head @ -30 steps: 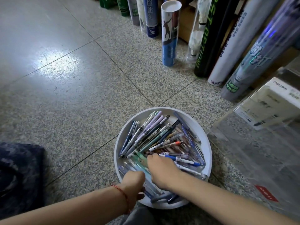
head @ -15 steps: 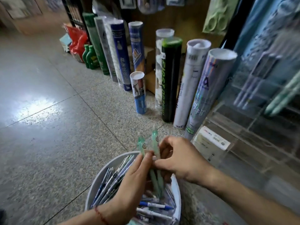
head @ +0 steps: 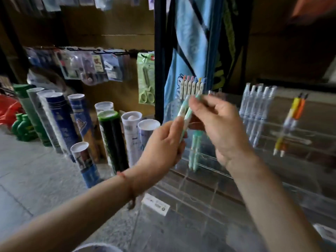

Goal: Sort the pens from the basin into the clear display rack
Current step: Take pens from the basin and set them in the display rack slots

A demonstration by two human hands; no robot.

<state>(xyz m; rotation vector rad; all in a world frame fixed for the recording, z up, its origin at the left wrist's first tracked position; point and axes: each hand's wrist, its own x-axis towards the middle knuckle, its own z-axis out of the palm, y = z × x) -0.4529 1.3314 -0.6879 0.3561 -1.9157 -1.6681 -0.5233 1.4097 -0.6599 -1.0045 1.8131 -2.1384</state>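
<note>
Fingers of the right hand pinch the upper ends of two slim mint-green pens. The left hand curls thumb and fingers round their lower ends. The pens are smooth plastic cylinders, held side by side and tilted, just in front of the clear display rack.

The rack is transparent, glossy acrylic with stepped tiers and thin vertical dividers, and it stands on the floor. One compartment behind the hands holds more mint-green barrels. Further right stand translucent white-and-blue pens, then an orange-and-yellow pair. A row of white pens with pastel caps sits at the top. A white rectangular label lies on the rack's lower front.

A thin red cord circles the left wrist. Left of the rack, tall cylindrical tubes with printed wraps stand upright on the speckled stone floor. The curved pale rim of the basin shows at the bottom edge, its contents out of view.
</note>
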